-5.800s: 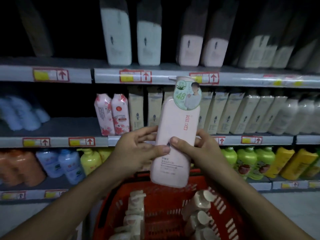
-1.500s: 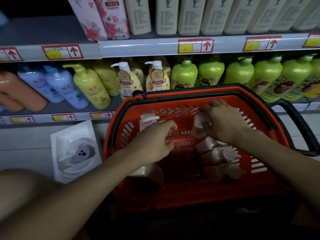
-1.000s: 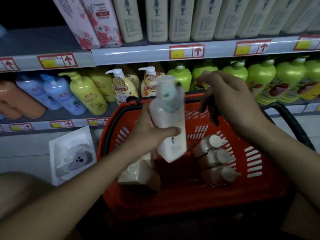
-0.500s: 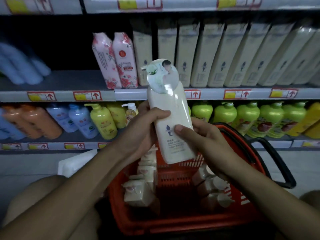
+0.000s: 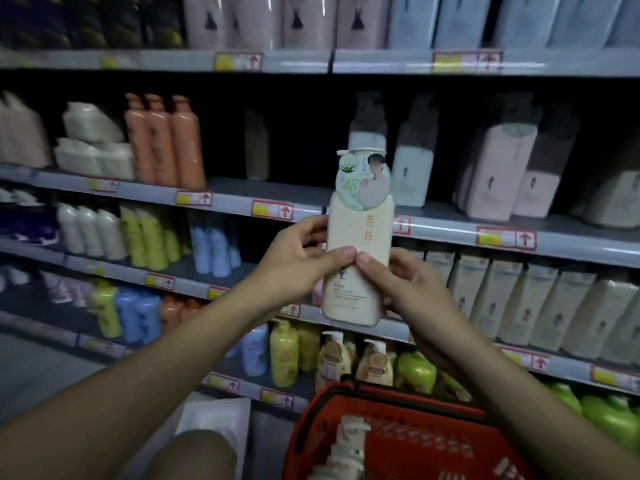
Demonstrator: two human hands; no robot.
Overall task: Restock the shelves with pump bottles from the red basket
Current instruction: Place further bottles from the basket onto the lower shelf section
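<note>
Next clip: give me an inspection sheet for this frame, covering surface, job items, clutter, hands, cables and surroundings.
Surface: grey shelf with a bare stretch behind the held bottle.
Job's things: cream pump bottle held upright, round green tag at its neck; red basket below with at least one more pump bottle.
Clutter: white flat packaging on the floor beside the basket.
Grippers: left hand and right hand both grip the bottle, thumbs meeting on its front.
Cables: nothing seen.
Surroundings: dim store aisle; orange bottles, yellow bottles, green bottles on stocked shelves; price tags along the edges.
</note>
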